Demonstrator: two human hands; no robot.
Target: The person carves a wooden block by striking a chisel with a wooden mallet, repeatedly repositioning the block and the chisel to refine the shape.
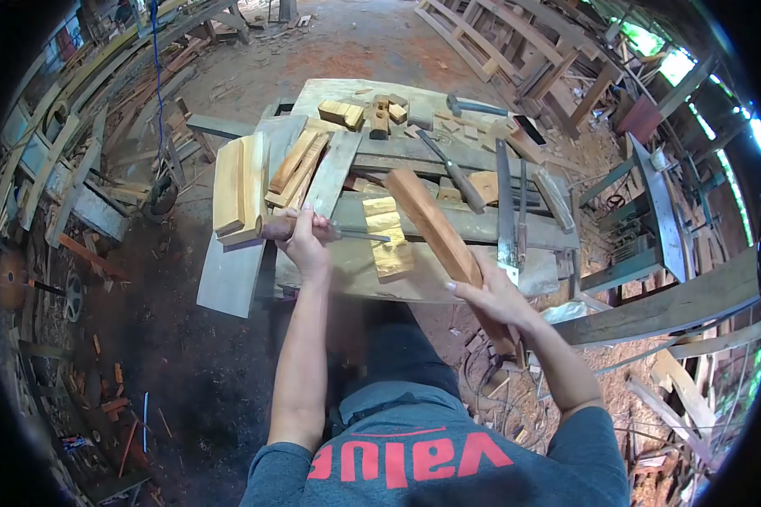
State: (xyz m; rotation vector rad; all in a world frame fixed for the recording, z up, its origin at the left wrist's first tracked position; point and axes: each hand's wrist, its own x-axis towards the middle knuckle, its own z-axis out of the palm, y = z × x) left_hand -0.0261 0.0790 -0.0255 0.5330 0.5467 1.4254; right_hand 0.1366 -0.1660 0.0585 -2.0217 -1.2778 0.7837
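A chisel [277,227] with a round wooden handle is in my left hand [307,242], fingers closed around it near the blade end. Its blade points right and overlaps a small yellow notched wood block [392,260] at the near edge of the bench. My right hand [495,296] grips a long reddish-brown wooden bar [431,221] by its lower part. The bar slants up and left over the bench, its far end beyond the notched block. Left of the chisel handle lies a stack of pale boards [241,182].
On the plank workbench [330,93] lie a second chisel [457,176], a handsaw [505,203], a hammer [478,107], a dark phone-like slab [529,129] and several wood offcuts [342,113]. Timber frames [516,42] lean at the back right. A long board [668,300] juts in from the right.
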